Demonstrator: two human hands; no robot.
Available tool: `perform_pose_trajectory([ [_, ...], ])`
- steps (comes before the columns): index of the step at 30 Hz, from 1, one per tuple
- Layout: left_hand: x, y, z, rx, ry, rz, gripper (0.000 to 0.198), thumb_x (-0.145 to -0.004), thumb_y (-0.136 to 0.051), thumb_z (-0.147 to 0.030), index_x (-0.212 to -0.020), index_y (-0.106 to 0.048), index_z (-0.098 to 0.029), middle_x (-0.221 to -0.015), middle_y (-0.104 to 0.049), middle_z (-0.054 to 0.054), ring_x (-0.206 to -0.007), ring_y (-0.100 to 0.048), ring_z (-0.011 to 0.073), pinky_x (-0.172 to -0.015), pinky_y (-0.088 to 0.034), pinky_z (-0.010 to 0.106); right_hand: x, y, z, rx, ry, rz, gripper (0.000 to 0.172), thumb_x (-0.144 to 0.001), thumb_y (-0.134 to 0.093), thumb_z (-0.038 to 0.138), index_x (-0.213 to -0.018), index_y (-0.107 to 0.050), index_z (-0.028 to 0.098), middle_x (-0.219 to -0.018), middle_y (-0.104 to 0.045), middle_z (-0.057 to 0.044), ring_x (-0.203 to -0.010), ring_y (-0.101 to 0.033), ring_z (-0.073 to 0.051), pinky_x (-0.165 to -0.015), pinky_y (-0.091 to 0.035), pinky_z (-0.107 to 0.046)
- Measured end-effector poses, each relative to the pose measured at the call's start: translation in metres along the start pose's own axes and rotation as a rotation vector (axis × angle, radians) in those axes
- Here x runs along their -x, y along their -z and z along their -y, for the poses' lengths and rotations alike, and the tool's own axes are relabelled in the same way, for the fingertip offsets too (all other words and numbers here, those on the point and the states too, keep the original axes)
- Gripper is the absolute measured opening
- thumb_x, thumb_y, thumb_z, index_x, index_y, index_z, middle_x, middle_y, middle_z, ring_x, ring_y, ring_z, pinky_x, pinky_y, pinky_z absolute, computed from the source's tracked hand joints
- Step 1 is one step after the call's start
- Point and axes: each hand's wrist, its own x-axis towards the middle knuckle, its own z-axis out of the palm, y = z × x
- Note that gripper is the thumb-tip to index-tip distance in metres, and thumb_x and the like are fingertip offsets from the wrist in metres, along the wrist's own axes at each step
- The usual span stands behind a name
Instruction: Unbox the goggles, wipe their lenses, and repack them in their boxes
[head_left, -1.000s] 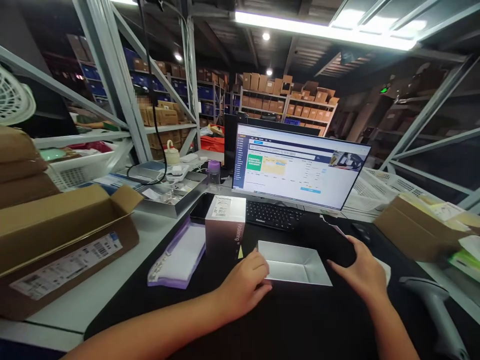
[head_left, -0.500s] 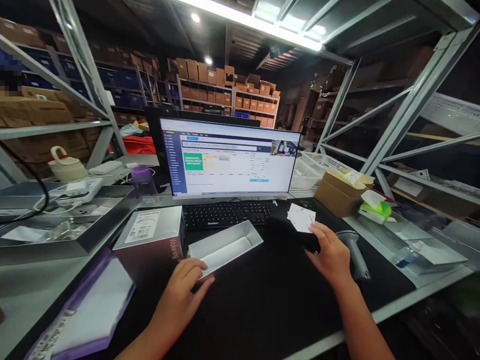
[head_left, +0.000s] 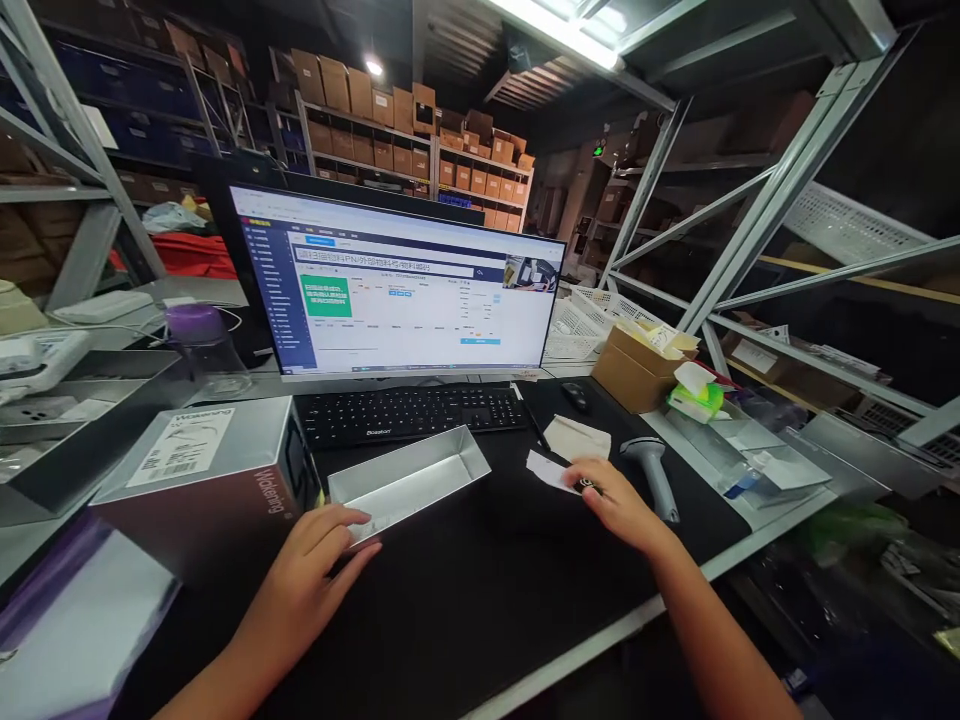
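Observation:
My left hand [head_left: 311,570] pinches the near left end of a shallow, open silver-grey box tray [head_left: 409,485], thumb outside and fingers over the rim. The tray rests on the black mat and its inside shows bare grey. My right hand [head_left: 611,500] is closed on a white paper card [head_left: 547,468]. A small dark piece with a pale mark shows at its fingers; I cannot make out what it is. Just beyond lies a cream paper envelope [head_left: 577,438]. A grey barcode scanner [head_left: 652,475] lies right of that hand. Left of the tray stands a large box [head_left: 202,490] with a label.
A monitor [head_left: 405,290] stands behind a black keyboard [head_left: 405,412], with a mouse [head_left: 575,397] to the right. A cardboard box [head_left: 634,372] of papers and white baskets [head_left: 577,325] are at the back right. A purple-lidded jar [head_left: 196,325] stands at the left.
The view has swung right and closer. My right hand has lowered toward the mat with the white card, and the cream envelope now lies beyond it. My left hand still grips the tray.

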Motion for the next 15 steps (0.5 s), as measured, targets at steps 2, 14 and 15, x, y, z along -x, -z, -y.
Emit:
perform_pose_trajectory([
  [2,0.002,0.002,0.003,-0.010,-0.036,-0.006,0.017,-0.091,-0.065,-0.027,-0.077,-0.059,-0.021,-0.099,-0.069,0.005,-0.094,-0.065,0.0218,-0.088,-0.055,0.038,-0.015,0.002,0.001,-0.094,-0.013,0.057,0.034,-0.085,-0.067,0.050,-0.105,-0.067,0.023,-0.110,-0.068,-0.007,-0.112,-0.061,-0.028,-0.098,-0.049,-0.044],
  [14,0.012,0.008,0.008,0.000,-0.095,-0.037,0.009,-0.088,-0.067,-0.014,-0.086,-0.062,-0.021,-0.100,-0.069,0.004,-0.097,-0.065,0.0203,-0.099,-0.055,0.040,-0.060,0.005,-0.007,-0.255,-0.207,-0.146,0.037,-0.074,-0.072,0.053,-0.083,-0.073,0.018,-0.071,-0.072,-0.004,-0.066,-0.068,-0.024,-0.065,-0.060,-0.039],
  [15,0.013,0.008,0.007,0.003,-0.088,-0.037,0.009,-0.089,-0.067,-0.015,-0.085,-0.062,-0.021,-0.100,-0.069,0.004,-0.098,-0.065,0.0202,-0.099,-0.055,0.039,-0.063,0.006,-0.003,-0.264,-0.219,-0.217,0.040,-0.078,-0.067,0.056,-0.086,-0.072,0.017,-0.074,-0.073,-0.005,-0.067,-0.069,-0.024,-0.064,-0.061,-0.039],
])
